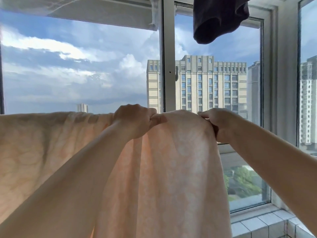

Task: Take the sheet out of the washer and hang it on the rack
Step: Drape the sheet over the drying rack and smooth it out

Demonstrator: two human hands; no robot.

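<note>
Two hands grip our sheet's (171, 169) top edge: left hand (133, 120), right hand (218, 123). We see open air above it, below a dark garment (217, 19).

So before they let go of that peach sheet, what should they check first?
1. Both hands hold the top edge: ok. The left hand and right hand each grip the sheet.
2. Left part draped over a support: ok, it hangs spread along a straight line, though the rack itself is hidden under the fabric.
3. Right part draped too: not ok, it bunches between the hands.
4. Bottom hem off the floor: cannot tell, out of view.
5. Clear of the dark garment overhead: ok, it hangs well above.
</note>
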